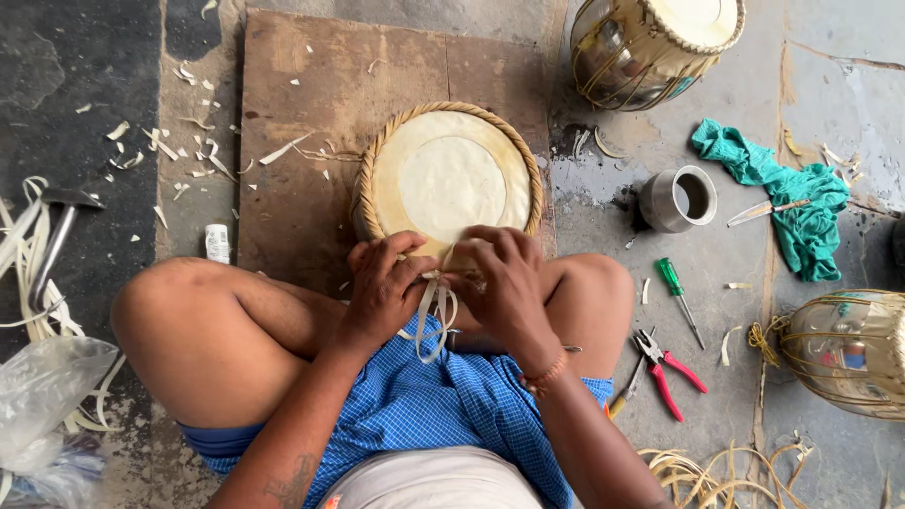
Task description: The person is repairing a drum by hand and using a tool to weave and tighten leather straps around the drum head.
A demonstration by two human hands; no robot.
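Both hands work the near rim of the drum on the wooden board: left hand and right hand pinch the pale lacing strip. Lacing seems underway; pulling it snug likely needs firm tension.

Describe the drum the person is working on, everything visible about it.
The drum stands head-up on a brown wooden board, between the person's bent knees. Its round head is pale cream skin with a lighter inner circle, ringed by a braided tan rim. The body below is mostly hidden. Both hands, left hand and right hand, press at its near edge, where pale flat straps hang down.
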